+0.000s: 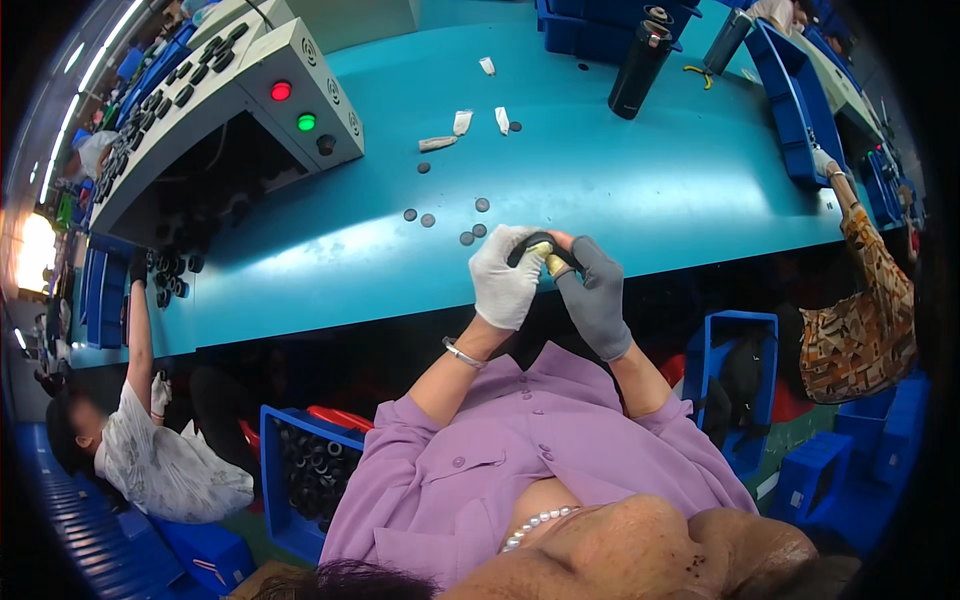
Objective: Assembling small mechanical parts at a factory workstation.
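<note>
A black ring-shaped part is held up between my two hands, just off the table's front edge. My left hand wears a white glove and grips the ring from the left, fingers curled round it. From the other side my right hand, in a grey glove, closes on the same ring. Yellowish coverings show on both thumb tips, which meet close together over the part. The fingers hide much of the ring. Beyond my hands, several small dark discs lie on the blue-green table.
Small white packets and a black flask stand farther back. At left is a grey machine with lit buttons, black rings on top. A blue crate of black rings sits beside me. Co-workers reach in from left and right.
</note>
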`<state>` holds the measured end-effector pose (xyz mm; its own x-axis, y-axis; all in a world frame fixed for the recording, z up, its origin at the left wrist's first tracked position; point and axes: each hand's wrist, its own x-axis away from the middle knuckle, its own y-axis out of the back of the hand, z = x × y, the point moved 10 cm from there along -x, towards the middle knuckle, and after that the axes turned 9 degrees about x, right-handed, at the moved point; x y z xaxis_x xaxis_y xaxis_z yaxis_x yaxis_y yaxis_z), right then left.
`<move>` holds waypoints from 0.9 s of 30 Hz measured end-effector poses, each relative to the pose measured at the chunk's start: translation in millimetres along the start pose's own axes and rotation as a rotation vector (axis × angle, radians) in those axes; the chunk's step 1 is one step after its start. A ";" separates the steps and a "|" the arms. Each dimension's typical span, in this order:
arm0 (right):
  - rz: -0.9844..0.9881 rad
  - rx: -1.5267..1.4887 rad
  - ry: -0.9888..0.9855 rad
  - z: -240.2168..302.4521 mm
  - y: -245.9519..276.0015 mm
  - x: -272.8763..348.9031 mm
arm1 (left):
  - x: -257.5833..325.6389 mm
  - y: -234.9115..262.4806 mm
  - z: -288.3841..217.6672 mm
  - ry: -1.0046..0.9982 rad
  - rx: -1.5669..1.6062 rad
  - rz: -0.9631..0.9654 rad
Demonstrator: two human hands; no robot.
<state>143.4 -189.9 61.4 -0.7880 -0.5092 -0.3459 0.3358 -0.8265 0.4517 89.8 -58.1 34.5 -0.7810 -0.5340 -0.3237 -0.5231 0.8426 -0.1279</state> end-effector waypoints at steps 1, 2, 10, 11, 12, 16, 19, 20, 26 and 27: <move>-0.012 -0.014 -0.021 -2.5 -0.1 0.0 | -1.5 0.9 4.2 0.025 0.004 -0.028; -0.024 -0.028 -0.043 -5.1 -0.3 -0.4 | -0.9 -1.7 -8.3 -0.054 -0.011 -0.026; 0.108 -0.235 -0.174 -27.7 11.1 -26.9 | 10.1 -5.0 43.8 0.488 0.484 -0.018; 0.209 -0.146 -0.142 -24.7 7.1 -28.4 | 6.6 -5.2 40.7 0.517 0.434 0.012; 0.203 -0.146 -0.143 -27.4 10.0 -30.2 | 3.9 -9.5 39.5 0.566 0.351 0.095; 0.193 -0.172 -0.141 -30.3 3.9 -25.8 | -0.2 -15.8 38.4 0.570 0.247 0.121; 0.119 -0.289 -0.172 -30.7 7.6 -17.0 | 3.8 -22.8 36.9 0.590 0.389 0.120; 0.119 -0.266 -0.169 -30.1 7.7 -13.6 | 5.7 -24.1 39.0 0.591 0.388 0.124; 0.059 -0.127 -0.113 -29.0 9.0 -3.8 | -4.5 -15.4 28.0 0.150 -0.037 0.092; 0.036 -0.101 -0.109 -29.1 9.4 -2.2 | -1.5 -15.6 34.3 0.151 -0.035 0.093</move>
<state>163.3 -203.5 42.5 -0.8239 -0.5148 -0.2371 0.4111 -0.8307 0.3754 110.7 -68.1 4.8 -0.8675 -0.4607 -0.1876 -0.4560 0.8872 -0.0702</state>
